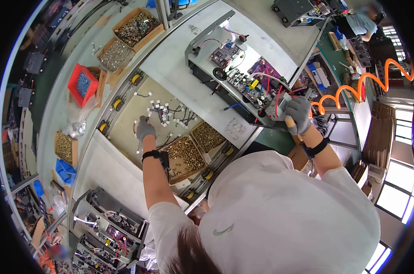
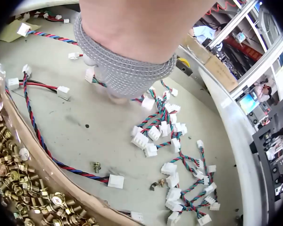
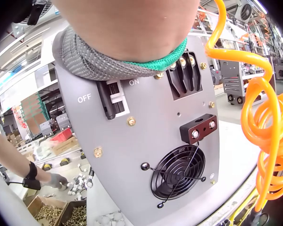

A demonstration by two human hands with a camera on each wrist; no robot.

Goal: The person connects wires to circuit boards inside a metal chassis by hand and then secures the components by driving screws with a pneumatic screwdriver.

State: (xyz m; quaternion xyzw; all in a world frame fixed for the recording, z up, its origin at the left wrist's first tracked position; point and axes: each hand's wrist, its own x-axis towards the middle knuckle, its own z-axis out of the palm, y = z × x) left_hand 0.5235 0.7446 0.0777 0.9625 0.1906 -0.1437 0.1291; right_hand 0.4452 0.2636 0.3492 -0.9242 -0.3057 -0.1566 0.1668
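Observation:
In the head view my gloved left hand point(image 1: 146, 129) reaches down among short wire leads point(image 1: 163, 114) with white connectors, spread on the bench's tan surface. Close up, the glove point(image 2: 127, 77) sits over the twisted red, blue and green wires point(image 2: 155, 120); its fingertips are hidden, so I cannot tell whether they pinch one. My gloved right hand point(image 1: 299, 115) grips the end of an open machine chassis point(image 1: 243, 75) with exposed circuit boards. The right wrist view shows its grey end panel point(image 3: 137, 155), carrying an ON/OFF switch point(image 3: 112, 99) and a round fan guard point(image 3: 178, 172).
Boxes of brass-coloured screws point(image 1: 184, 157) stand beside the left forearm. A red bin point(image 1: 83, 85) and more boxes of small parts point(image 1: 136, 28) line the far side. An orange coiled hose point(image 1: 362, 84) hangs at right. More open chassis point(image 1: 111, 219) stand at lower left.

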